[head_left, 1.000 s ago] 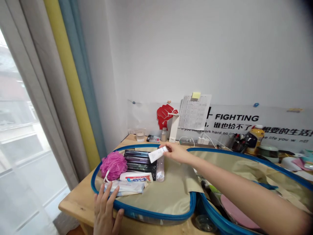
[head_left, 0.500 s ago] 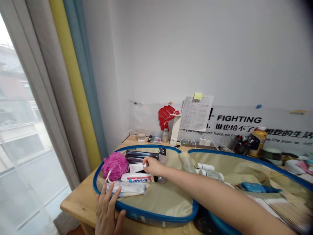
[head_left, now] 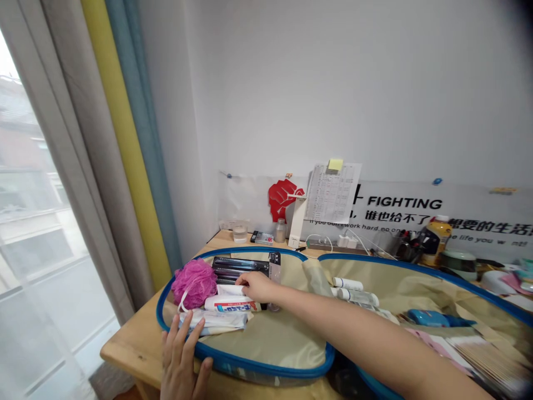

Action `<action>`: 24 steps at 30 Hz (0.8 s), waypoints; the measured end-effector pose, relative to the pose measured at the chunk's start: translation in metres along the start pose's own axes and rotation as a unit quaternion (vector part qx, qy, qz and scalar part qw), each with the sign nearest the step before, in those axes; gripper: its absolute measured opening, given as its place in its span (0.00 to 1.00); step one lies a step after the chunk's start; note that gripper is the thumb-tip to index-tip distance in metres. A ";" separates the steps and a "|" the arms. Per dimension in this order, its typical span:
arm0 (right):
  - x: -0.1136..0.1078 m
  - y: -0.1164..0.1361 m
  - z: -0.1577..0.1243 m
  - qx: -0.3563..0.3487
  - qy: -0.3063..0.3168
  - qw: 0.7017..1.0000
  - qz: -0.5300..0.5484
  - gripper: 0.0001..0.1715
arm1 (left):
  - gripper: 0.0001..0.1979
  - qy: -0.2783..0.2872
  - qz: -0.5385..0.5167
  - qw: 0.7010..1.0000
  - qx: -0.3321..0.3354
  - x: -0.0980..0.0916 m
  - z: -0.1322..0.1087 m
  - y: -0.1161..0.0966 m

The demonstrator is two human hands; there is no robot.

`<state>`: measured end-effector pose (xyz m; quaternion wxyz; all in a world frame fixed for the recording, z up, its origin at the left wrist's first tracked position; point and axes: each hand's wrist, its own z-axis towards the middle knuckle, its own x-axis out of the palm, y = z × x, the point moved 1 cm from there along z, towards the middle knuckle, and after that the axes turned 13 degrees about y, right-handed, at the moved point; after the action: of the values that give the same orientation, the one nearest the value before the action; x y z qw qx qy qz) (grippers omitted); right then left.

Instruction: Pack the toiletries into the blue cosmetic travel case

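My right hand [head_left: 257, 286] reaches into the left half of an opened, blue-edged beige bag [head_left: 287, 350], its fingers pinched at the end of a small white tube [head_left: 228, 290]. The tube lies between a toothpaste tube [head_left: 231, 304] and dark packaged toothbrushes [head_left: 241, 266]. At the near left edge of the bag rests my left hand [head_left: 183, 355], empty, with the fingers spread. Its fingertips are beside a white soft packet [head_left: 219, 321]. A pink bath puff [head_left: 194, 282] fills the left end.
The bag's right half holds white-capped bottles [head_left: 357, 296], a blue bottle [head_left: 428, 318] and a bundle of thin sticks [head_left: 491, 361]. Behind stand a glass [head_left: 240, 233], a white lamp [head_left: 297, 222], a power strip [head_left: 320, 245] and a yellow bottle [head_left: 436, 239]. Curtains hang at left.
My right hand has moved slightly down and left, and the small white tube now lies lower, against the toothpaste tube. My left hand stays on the bag's edge.
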<state>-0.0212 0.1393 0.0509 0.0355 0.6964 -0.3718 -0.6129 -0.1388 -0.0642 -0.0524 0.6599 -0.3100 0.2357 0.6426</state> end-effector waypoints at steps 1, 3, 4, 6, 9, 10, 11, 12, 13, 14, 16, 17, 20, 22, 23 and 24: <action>0.000 0.001 0.001 -0.001 0.001 1.000 -0.004 0.16 | 0.33 0.000 0.000 1.000 -0.001 0.000 -0.001 0.001; 0.000 0.003 0.004 -0.002 0.001 1.000 -0.011 0.16 | 0.33 0.002 0.004 1.000 0.000 0.002 -0.001 0.002; 0.000 0.003 0.006 -0.002 0.000 1.000 -0.014 0.16 | 0.33 0.002 0.006 1.000 0.000 0.002 -0.002 0.003; 0.000 0.005 0.007 -0.002 -0.001 1.000 -0.020 0.16 | 0.34 0.005 0.009 1.000 -0.002 0.002 -0.002 0.003; 0.000 0.006 0.008 -0.005 0.003 0.999 -0.032 0.16 | 0.34 0.004 0.009 1.000 0.001 0.001 -0.001 0.002; 0.000 0.007 0.008 -0.005 0.004 0.999 -0.037 0.16 | 0.34 0.003 0.008 1.000 0.004 0.000 -0.001 0.002; 0.000 0.007 0.008 -0.005 0.004 0.999 -0.042 0.16 | 0.33 0.000 0.007 1.000 0.006 -0.001 0.000 0.001; 0.000 0.008 0.007 -0.005 0.005 0.999 -0.047 0.16 | 0.33 -0.002 0.007 1.000 0.007 -0.001 0.000 0.000; -0.001 0.008 0.007 -0.004 0.005 0.999 -0.052 0.16 | 0.33 -0.003 0.006 1.000 0.008 -0.002 0.001 0.000; -0.001 0.009 0.006 -0.004 0.006 0.998 -0.056 0.16 | 0.33 -0.004 0.005 1.000 0.008 -0.002 0.001 0.000; -0.003 0.011 0.004 -0.003 0.008 0.998 -0.063 0.16 | 0.33 -0.003 0.003 1.000 0.003 -0.001 0.000 0.002; -0.005 0.012 0.002 -0.002 0.009 0.998 -0.066 0.17 | 0.33 -0.001 0.003 1.000 0.001 0.000 -0.001 0.003; -0.020 0.013 -0.007 0.002 0.003 0.998 -0.067 0.17 | 0.34 0.008 0.006 1.000 -0.010 0.004 -0.004 0.008; -0.039 0.011 -0.019 0.006 -0.008 0.998 -0.064 0.16 | 0.34 0.011 0.007 1.000 -0.010 0.005 -0.006 0.010; -0.051 0.008 -0.028 0.009 -0.015 0.998 -0.061 0.16 | 0.34 0.011 0.006 1.000 -0.008 0.005 -0.006 0.010; -0.065 0.004 -0.039 0.015 -0.023 0.998 -0.059 0.16 | 0.34 0.010 0.004 1.000 -0.006 0.005 -0.006 0.010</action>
<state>0.0128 0.1570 0.1157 -0.0195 0.7030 -0.3401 -0.6242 -0.1477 -0.0654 -0.0610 0.6533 -0.3191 0.2395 0.6434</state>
